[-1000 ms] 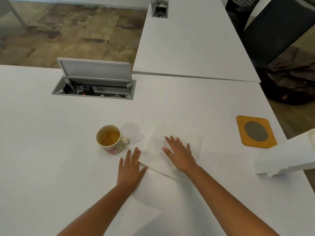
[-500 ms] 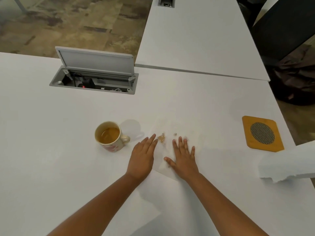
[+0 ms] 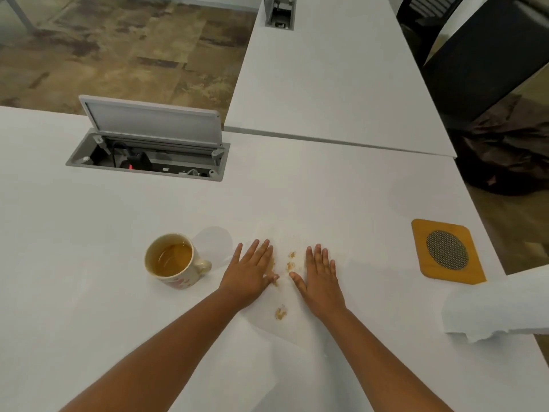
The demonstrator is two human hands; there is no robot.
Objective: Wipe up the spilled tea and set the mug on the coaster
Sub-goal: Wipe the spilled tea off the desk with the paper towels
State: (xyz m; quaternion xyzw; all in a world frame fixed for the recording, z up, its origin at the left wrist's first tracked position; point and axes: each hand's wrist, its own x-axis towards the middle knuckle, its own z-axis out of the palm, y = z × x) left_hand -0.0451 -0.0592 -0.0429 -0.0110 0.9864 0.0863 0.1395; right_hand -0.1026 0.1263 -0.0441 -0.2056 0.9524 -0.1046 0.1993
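A white paper towel (image 3: 292, 298) lies flat on the white table (image 3: 89, 263), showing brown tea stains between my hands. My left hand (image 3: 252, 270) presses flat on the towel's left part, fingers straight. My right hand (image 3: 319, 275) presses flat on its right part. A cream mug (image 3: 172, 261) with a red pattern, holding tea, stands upright just left of my left hand, handle pointing right. The yellow coaster (image 3: 447, 252) with a round mesh centre lies at the right, bare.
A paper towel roll (image 3: 499, 307) lies at the table's right edge, below the coaster. An open cable hatch (image 3: 148, 150) with a raised lid sits at the back left. A second white table (image 3: 326, 69) adjoins behind. Dark chair and bag at far right.
Both hands have spread apart on the towel, the left moving fully onto it. Brown tea stains have soaked through between them and more show now.
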